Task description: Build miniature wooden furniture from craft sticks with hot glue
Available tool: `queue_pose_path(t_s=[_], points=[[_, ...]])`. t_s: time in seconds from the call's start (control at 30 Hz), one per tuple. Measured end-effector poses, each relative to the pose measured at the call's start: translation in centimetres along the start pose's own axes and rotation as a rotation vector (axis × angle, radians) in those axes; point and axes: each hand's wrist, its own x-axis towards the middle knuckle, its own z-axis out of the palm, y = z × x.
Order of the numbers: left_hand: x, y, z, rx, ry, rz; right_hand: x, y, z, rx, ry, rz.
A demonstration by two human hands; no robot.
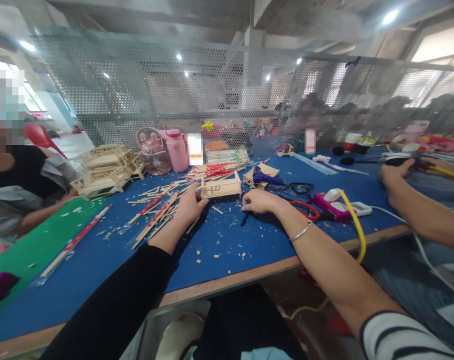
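Note:
A small wooden-stick model (224,189), like a little bed or bench with a railing, stands on the blue tabletop. My left hand (189,204) is closed on its left end between thumb and fingers. To the right of the model, my right hand (262,201) is curled with its fingertips pinched together. Just below those fingertips is a short dark blue stick-shaped thing (244,218); whether it is in the pinch or lies on the table, I cannot tell. A blue glue gun (265,176) lies behind my right hand, beside another stick-built piece (272,170).
Loose wooden sticks (157,212) lie to the left, near stacked wooden models (109,167). A pink bottle (176,150) stands at the back. A purple power strip (332,206) with a yellow cable (356,225) is at right. Co-workers sit on both sides.

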Motion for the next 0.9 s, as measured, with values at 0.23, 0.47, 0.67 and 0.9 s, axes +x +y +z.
queue_pose_path(t_s=[0.23,0.47,0.67,0.9], points=[[0.1,0.0,-1.2,-0.067,-0.019,-0.003,0.4,0.6,-0.5,0.166,0.420,-0.068],[0.4,0.1,-2.9,-0.101,0.298,-0.092,0.1,-1.7,0.4,0.053,0.330,-0.146],[1.1,-1.2,-4.0,-0.151,0.561,-0.121,0.4,-2.9,2.0,-0.055,0.258,-0.170],[0.8,-0.7,-4.2,-0.112,0.521,-0.106,0.7,-5.2,3.9,-0.272,0.203,-0.166]])
